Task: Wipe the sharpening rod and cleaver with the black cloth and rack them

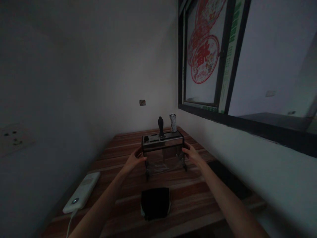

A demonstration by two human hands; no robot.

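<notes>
A slotted rack, like a knife holder, [162, 142] stands upright on the wooden table, with a shiny dark top, dark legs and clear lower panels. A black handle [160, 125] sticks up from one of its slots. To the right of that, a silvery, foil-like upright piece [173, 123] rises at the rack's top. My left hand [135, 160] grips the rack's left side, its thumb on the front edge. On the opposite side, my right hand [192, 153] holds the right edge, with its fingers partly hidden behind.
Nearer me on the table [131, 206] lies a dark folded item [155, 202]. A white power bank [83, 191] with a cable lies at left. At right, beside the wall, is a flat black thing [229, 178]. A dark-framed window [205, 59] is above right.
</notes>
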